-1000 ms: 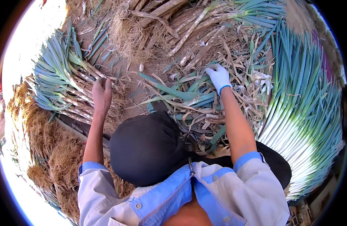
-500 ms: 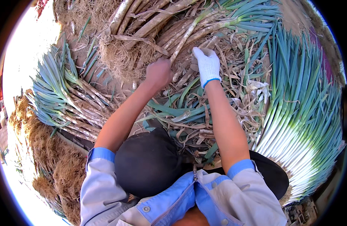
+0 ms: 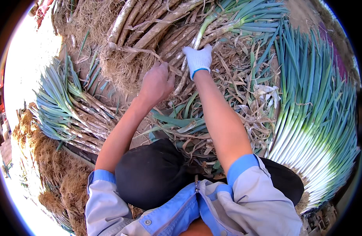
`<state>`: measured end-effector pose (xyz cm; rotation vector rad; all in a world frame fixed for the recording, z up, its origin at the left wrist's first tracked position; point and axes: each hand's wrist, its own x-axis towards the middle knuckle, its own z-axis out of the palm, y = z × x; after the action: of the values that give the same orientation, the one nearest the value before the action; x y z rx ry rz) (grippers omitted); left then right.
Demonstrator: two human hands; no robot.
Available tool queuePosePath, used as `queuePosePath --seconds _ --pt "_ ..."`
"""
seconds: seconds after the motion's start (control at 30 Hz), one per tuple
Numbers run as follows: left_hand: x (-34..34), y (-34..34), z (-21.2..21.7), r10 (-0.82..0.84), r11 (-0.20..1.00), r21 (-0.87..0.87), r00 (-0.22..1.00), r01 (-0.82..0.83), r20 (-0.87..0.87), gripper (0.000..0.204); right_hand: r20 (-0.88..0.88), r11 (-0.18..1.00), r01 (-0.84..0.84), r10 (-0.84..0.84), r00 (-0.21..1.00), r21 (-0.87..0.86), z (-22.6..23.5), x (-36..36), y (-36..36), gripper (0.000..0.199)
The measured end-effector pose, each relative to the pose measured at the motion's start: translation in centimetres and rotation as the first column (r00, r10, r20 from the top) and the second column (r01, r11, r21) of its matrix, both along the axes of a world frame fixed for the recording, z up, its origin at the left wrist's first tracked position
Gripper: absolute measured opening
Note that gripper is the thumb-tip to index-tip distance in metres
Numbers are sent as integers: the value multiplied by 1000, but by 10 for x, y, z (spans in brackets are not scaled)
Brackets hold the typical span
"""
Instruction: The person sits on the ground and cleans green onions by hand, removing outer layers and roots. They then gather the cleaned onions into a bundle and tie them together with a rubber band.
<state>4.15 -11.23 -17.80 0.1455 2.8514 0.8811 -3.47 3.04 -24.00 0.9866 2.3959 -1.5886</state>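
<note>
Both hands have come over to the dirt-brown pile of long round unpeeled leek stalks (image 3: 145,35) at 11 to 12 o'clock; 1 sec ago I had the bare left hand (image 3: 157,82) over by the green-topped, soil-stained leek bundle (image 3: 82,114) at 9 o'clock. Left's now at 11 o'clock, next to the tan stringy root tuft (image 3: 122,65), fingers part-curled, back toward my cam; can't tell if it's got hold of anything. The right hand (image 3: 198,61), in a white knit glove w/ blue cuff, was just beside the slim pale stalk w/ green upper end (image 3: 201,31) approx. ½ sec ago; it's now over it at 12 to 1 o'clock, thumb & forefinger apart, stalk between; grip unclear. Means work's at the unpeeled pile now, away from the clean white-and-green leek fan (image 3: 306,129) at 3 o'clock
</note>
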Motion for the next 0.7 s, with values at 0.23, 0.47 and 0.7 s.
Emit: queuePosePath --seconds 0.23,0.47,0.7 --pt "-48 30 -13 -109 992 -64 990 104 -83 34 -67 924 -59 36 997 -378 -2 21 60 47" --pt "-69 27 -63 -195 829 -495 964 260 179 28 58 884 -169 215 975 -435 30 44 108 17" --pt "-61 46 13 -343 931 -15 888 364 307 36 -20 618 65 -129 991 -783 39 48 89 20"
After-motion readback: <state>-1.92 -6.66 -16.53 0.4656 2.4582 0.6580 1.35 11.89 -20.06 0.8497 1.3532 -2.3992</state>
